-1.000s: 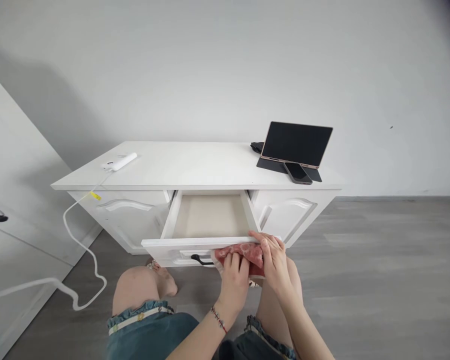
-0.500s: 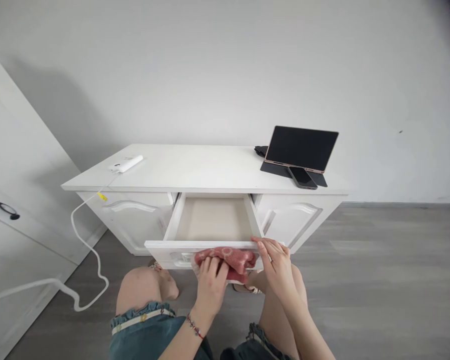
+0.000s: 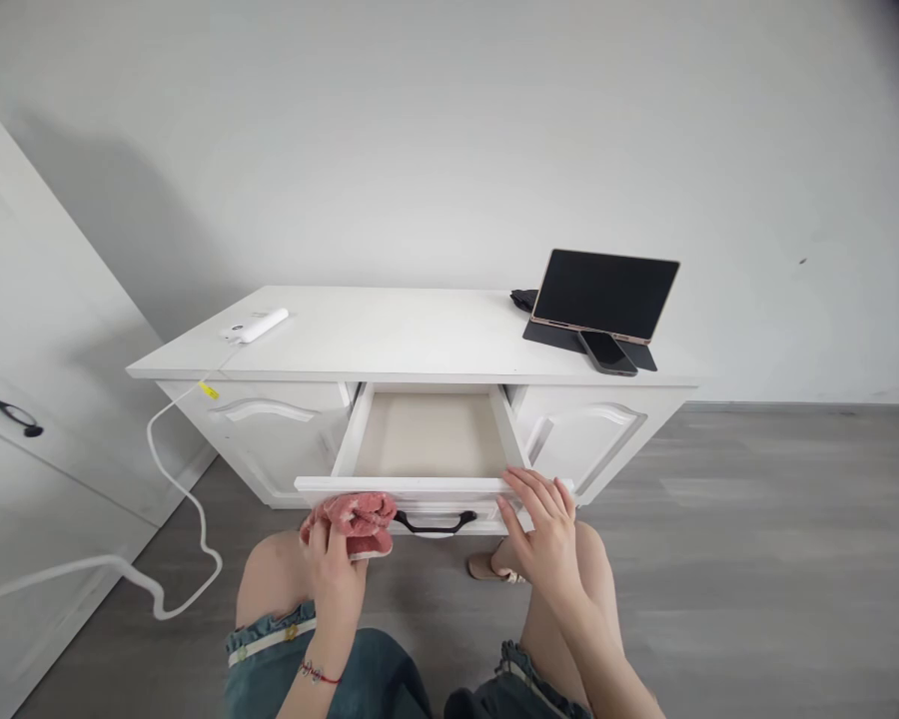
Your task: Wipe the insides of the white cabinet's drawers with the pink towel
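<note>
My left hand (image 3: pixel 335 571) is closed on a bunched red patterned cloth (image 3: pixel 360 515), pressed against the left part of the drawer front. The white drawer (image 3: pixel 322 484) is pulled out, and its beige bottom (image 3: pixel 435 434) shows bare. A black handle (image 3: pixel 436 525) is visible in the middle of the drawer front, just right of the cloth. At the right end of the drawer front rests my right hand (image 3: pixel 545 524), its fingers apart over the top edge and nothing in its grasp.
On the white cabinet's top (image 3: pixel 390 330) stand a tablet (image 3: pixel 606 293), a phone (image 3: pixel 606 353) and a small black item (image 3: pixel 522 299). A white device (image 3: pixel 259 325) lies at the left, with a white cable (image 3: pixel 166 469) hanging down. A wardrobe door (image 3: pixel 52 300) borders the left side.
My left hand has slid the cloth leftward along the drawer front, uncovering the black handle. My right hand stays at the right end, its fingers a little more spread.
</note>
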Demonstrator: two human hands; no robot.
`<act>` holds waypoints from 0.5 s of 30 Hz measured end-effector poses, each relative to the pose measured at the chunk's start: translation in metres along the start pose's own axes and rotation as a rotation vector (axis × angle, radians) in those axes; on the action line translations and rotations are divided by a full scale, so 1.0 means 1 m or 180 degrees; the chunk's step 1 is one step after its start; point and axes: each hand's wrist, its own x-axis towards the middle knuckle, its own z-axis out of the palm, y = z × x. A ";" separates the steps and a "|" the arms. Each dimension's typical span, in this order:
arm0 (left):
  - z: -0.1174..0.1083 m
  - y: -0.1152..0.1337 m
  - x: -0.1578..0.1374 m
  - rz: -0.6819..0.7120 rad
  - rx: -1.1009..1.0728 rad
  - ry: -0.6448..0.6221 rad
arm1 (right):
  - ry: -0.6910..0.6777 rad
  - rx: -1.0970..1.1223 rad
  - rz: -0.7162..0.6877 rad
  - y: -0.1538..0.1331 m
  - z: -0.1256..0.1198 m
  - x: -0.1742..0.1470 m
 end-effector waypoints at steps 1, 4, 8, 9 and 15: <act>0.002 -0.002 -0.004 -0.0099 -0.0033 -0.0072 | 0.0095 0.0016 -0.0097 -0.003 0.003 -0.005; 0.013 -0.008 -0.016 -0.0282 -0.0221 -0.0295 | 0.0051 0.0226 -0.0457 -0.019 0.014 -0.020; 0.023 -0.012 -0.026 -0.0640 -0.0826 -0.0480 | -0.0730 0.0555 -0.0671 -0.050 0.038 -0.034; 0.023 -0.011 -0.027 -0.0768 -0.1033 -0.0510 | -0.0817 0.0614 -0.0657 -0.055 0.044 -0.036; 0.018 0.006 -0.037 -0.1929 -0.2675 -0.1172 | -0.0586 0.1089 -0.0518 -0.057 0.072 -0.038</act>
